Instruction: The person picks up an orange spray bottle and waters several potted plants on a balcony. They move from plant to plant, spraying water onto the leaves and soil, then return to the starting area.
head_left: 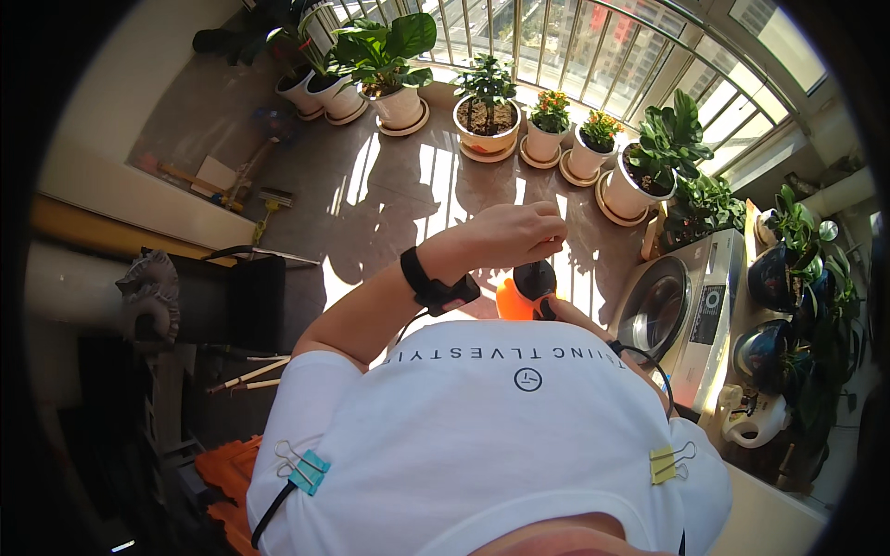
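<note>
My left hand (530, 233), with a black band at its wrist, is raised in front of my chest. Its fingers are curled together, and whatever may be inside them is hidden. Just below it is an orange container (513, 301) with a dark, rounded top part (534, 279); my shirt covers its lower portion. My right hand (563, 309) is at the container's right side, its fingers closed on it near a small black part. Much of that hand is behind the shirt.
Several white pots with plants (487, 128) line the railing (593, 46). A silver front-loading washing machine (693, 310) stands at right, beside dark pots and a white jug (756, 422). A black chair (257, 296) is at left. A small broom-like tool (273, 201) lies near the left wall.
</note>
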Demonstrator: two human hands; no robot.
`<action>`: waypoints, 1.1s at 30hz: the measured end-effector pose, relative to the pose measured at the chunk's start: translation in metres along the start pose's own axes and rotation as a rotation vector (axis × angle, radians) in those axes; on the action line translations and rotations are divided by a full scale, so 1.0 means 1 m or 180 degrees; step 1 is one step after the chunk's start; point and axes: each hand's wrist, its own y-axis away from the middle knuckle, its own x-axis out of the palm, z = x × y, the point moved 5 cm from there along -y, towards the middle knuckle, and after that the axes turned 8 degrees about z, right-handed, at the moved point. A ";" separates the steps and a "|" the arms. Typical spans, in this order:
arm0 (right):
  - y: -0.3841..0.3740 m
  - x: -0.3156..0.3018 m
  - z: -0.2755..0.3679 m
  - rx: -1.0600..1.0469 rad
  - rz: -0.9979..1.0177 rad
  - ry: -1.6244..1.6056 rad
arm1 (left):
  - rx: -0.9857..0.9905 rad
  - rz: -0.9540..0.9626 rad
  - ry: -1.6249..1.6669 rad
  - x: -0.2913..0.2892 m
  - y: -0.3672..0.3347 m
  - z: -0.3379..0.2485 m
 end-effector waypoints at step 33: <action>0.015 -0.007 -0.002 -0.0037 -0.0150 -0.0039 | -0.1289 0.1106 0.0181 0.073 0.020 0.029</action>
